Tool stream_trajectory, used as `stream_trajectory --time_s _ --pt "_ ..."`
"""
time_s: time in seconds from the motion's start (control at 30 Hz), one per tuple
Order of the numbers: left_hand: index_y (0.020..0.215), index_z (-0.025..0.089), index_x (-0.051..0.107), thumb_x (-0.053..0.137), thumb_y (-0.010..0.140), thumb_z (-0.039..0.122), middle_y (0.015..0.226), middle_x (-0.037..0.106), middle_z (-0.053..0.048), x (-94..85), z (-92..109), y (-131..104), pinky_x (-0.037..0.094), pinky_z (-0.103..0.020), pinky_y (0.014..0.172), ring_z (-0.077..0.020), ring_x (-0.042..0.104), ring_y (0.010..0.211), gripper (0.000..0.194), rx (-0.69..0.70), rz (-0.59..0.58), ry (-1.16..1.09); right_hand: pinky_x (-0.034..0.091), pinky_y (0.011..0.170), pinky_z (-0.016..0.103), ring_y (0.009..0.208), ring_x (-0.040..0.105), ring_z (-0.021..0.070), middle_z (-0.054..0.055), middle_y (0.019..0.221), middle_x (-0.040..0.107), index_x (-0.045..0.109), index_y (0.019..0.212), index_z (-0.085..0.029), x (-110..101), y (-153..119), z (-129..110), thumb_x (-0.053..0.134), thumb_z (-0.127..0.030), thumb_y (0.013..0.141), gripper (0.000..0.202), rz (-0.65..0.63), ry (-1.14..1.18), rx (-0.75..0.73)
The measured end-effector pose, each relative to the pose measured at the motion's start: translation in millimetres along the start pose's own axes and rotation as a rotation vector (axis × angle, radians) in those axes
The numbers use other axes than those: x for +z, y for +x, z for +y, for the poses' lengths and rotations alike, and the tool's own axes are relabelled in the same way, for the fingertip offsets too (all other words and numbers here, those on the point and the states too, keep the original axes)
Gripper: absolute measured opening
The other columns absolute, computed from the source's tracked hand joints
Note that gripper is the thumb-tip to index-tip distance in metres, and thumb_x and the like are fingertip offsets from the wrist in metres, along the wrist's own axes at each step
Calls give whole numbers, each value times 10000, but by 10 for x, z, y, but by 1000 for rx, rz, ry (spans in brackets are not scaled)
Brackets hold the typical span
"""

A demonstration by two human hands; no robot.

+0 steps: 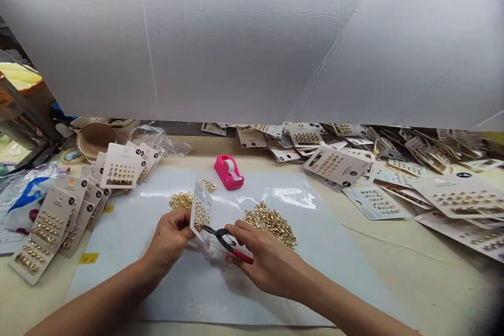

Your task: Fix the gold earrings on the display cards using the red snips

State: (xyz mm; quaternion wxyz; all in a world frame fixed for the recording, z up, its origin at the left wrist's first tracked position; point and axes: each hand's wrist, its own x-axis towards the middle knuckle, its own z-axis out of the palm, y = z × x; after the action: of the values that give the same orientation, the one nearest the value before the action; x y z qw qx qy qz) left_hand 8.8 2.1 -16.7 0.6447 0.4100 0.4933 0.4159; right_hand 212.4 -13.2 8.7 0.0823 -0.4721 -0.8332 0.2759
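My left hand (pixel 173 236) pinches the lower left edge of an earring card (pixel 202 202), which stands upright and shows rows of small gold earrings. In my right hand (pixel 260 252) is a pair of pliers (pixel 223 239) with black jaws and red handles. The jaw tips reach the lower row of earrings on the card; whether they grip one I cannot tell. Under the card lies some crumpled clear plastic (pixel 216 254). Small gold pieces form a pile (pixel 271 223) beyond my right hand, and gold rings (pixel 181 200) lie beyond my left.
A pink tape dispenser (pixel 229 172) stands behind the card on the white sheet (pixel 157 289). Overlapping filled cards (pixel 51 220) lie at the left, near a brown bowl (pixel 96 139). Many more cards (pixel 452 194) are heaped at the right. A white board (pixel 236 47) spans the back.
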Motion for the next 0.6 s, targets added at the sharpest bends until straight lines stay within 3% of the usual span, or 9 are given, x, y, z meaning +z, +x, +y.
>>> stream_trajectory --time_s 0.23,0.43,0.6 --pt "681 153 679 729 597 254 646 633 -21 11 -17 46 434 -303 639 -182 564 674 139 -65 -15 -75 427 652 305 780 560 194 53 880 572 545 1021 -195 17 -6 36 532 -191 809 212 19 -33 4" --pt "644 133 665 729 647 355 548 586 -16 -12 -47 67 372 -255 535 -121 496 526 231 -87 -27 -58 440 676 315 796 555 194 53 907 571 530 1099 -213 0 -3 4 517 -189 823 277 2 1 -4" --pt "769 144 703 730 672 330 665 647 -43 -16 -43 67 424 -272 642 -160 575 672 212 -68 -78 -164 480 718 353 824 583 209 84 984 583 488 1224 -207 -37 -70 41 536 -276 838 395 35 21 50"
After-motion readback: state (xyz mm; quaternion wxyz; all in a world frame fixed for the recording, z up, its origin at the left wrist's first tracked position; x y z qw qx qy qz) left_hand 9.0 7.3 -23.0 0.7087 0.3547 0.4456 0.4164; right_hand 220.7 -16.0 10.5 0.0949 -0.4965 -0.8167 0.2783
